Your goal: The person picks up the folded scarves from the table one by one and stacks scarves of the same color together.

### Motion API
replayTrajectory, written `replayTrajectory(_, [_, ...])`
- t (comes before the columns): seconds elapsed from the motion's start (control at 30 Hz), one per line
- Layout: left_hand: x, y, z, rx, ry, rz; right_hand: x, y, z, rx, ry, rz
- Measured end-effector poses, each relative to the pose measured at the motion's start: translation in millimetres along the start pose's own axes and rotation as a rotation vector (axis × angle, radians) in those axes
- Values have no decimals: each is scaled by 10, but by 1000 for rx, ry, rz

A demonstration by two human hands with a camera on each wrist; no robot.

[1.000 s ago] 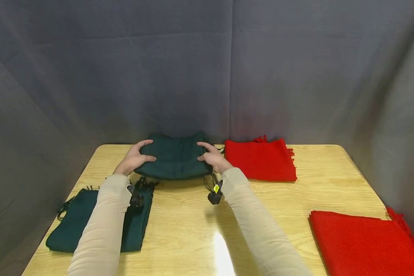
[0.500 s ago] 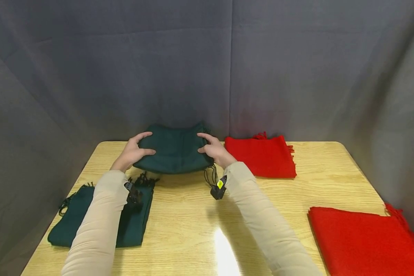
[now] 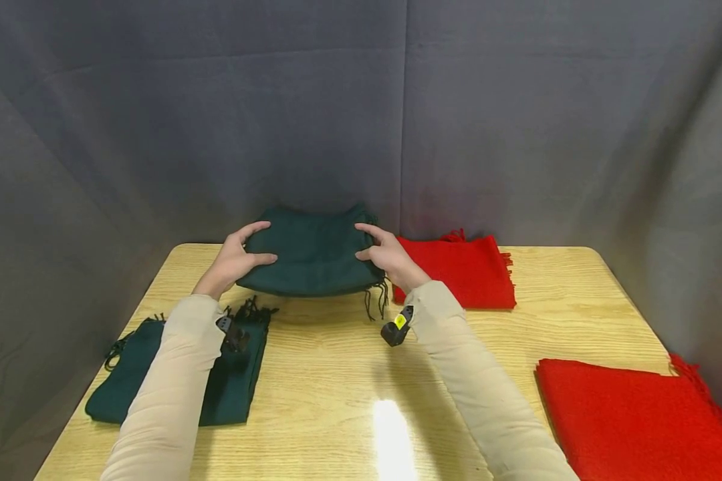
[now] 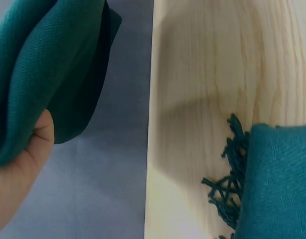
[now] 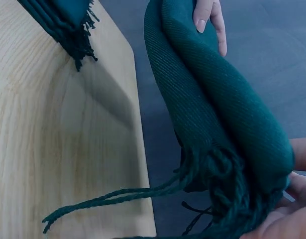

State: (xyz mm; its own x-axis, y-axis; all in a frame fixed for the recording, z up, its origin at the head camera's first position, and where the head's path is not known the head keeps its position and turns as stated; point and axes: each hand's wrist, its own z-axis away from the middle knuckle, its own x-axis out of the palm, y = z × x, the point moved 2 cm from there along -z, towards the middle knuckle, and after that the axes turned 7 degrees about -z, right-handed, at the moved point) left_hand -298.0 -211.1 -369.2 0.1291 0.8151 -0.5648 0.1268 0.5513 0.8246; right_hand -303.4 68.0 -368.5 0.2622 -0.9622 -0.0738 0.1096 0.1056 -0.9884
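A folded dark green scarf [image 3: 313,250] hangs above the back edge of the table, sagging a little in the middle. My left hand [image 3: 234,259] grips its left end, thumb on top; the other fingers are mostly hidden beneath. At the opposite end my right hand [image 3: 391,257] holds the scarf beside its fringe. Loose fringe strands dangle under that hand, seen close up in the right wrist view, where the scarf [image 5: 217,104] shows thick folded layers. In the left wrist view the left hand [image 4: 21,172] pinches the cloth from below.
Another folded green scarf [image 3: 231,387] lies at front left, partly behind the left sleeve. One red scarf [image 3: 463,270] rests at the back, right of the hands, and a second red scarf [image 3: 632,421] at front right. Grey curtain [image 3: 313,120] surrounds the wooden table [image 3: 319,387].
Both hands have lifted the green scarf higher off the table's back part. Over the last half second they have also shifted slightly right with it. The other scarves lie unmoved.
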Motion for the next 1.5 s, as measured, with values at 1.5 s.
replayTrajectory(1.5, [283, 422, 410, 123, 73, 106, -318, -222, 721, -102, -25, -24])
